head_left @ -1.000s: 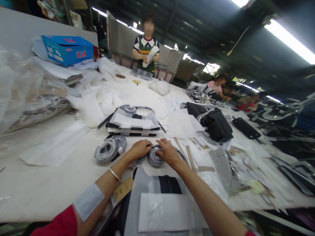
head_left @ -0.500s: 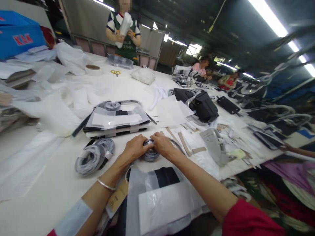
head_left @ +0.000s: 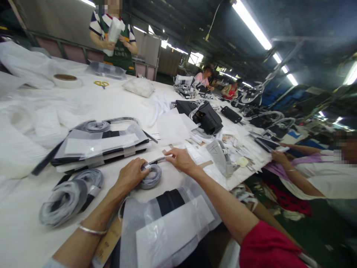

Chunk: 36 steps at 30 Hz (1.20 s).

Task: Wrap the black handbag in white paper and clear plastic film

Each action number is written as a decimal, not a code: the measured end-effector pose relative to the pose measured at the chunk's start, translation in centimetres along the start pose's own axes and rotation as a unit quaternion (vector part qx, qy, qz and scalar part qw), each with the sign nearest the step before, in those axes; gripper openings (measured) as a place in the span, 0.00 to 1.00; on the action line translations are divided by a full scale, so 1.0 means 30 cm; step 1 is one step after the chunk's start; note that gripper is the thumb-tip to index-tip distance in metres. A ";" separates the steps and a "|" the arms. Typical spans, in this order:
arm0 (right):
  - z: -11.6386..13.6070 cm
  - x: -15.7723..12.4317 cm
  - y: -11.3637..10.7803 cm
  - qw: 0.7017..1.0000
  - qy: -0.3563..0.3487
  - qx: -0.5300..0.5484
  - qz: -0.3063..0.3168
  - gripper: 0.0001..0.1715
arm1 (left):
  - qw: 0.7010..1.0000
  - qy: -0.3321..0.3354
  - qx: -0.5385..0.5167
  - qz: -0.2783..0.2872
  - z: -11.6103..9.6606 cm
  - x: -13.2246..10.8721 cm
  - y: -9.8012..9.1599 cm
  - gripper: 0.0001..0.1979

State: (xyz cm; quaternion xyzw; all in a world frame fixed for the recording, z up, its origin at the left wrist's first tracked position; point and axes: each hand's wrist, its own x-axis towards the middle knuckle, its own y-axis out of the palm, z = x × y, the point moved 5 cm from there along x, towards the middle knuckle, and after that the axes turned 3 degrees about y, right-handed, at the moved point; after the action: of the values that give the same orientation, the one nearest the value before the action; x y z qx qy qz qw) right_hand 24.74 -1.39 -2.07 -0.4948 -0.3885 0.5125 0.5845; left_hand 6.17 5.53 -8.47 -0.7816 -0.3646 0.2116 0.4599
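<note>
A grey coiled strap roll lies on the white table in front of me. My left hand is closed around its left side. My right hand pinches the strap's loose end, drawn out to the right of the roll. Just below the hands lies a bag wrapped in clear plastic with a brown paper tag. Two more wrapped strap rolls rest to the left.
A stack of wrapped black and white bags sits beyond the hands. Black bags, paper sheets, a tape roll and yellow scissors lie further off. One person stands at the far end holding a white roll; another person sits at right with a hand on the table.
My right hand has moved right, pulling the strap's end away from the roll. My view has swung right and down, bringing the seated person at right into view.
</note>
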 end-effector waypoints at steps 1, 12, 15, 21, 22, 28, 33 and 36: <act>-0.071 -0.027 -0.030 1.000 0.028 -0.011 -0.004 0.15 | 1.000 -0.003 -0.003 -0.001 0.000 0.002 0.000 0.10; -0.504 -0.209 0.019 0.978 0.137 -0.152 0.052 0.14 | 0.999 -0.013 -0.013 -0.030 0.002 0.001 0.005 0.10; -0.526 -0.181 0.019 0.977 0.135 -0.159 0.044 0.09 | 0.999 -0.011 -0.017 -0.032 0.004 -0.001 0.006 0.10; -0.564 -0.135 -0.092 0.976 0.156 -0.150 -0.036 0.16 | 0.999 -0.018 -0.023 -0.026 0.005 0.003 0.008 0.09; -0.560 -0.122 -0.108 0.975 0.161 -0.145 -0.050 0.20 | 0.999 -0.016 -0.024 -0.025 0.004 0.003 0.007 0.09; -0.399 0.005 -0.081 0.988 0.128 -0.085 -0.033 0.14 | 0.999 -0.018 -0.027 -0.022 -0.006 -0.005 -0.005 0.09; -0.175 0.114 -0.008 0.996 0.070 -0.042 0.026 0.11 | 0.999 -0.017 -0.028 -0.017 -0.011 -0.004 -0.008 0.08; -0.065 0.146 0.029 0.996 0.059 -0.042 0.057 0.09 | 0.999 -0.018 -0.026 -0.016 -0.010 -0.002 -0.006 0.08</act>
State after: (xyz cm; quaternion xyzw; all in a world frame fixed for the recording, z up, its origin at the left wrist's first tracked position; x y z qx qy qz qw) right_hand 27.17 2.54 -3.55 -0.5692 -0.3458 0.4982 0.5552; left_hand 6.26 5.36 -8.17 -0.7837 -0.3903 0.2085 0.4360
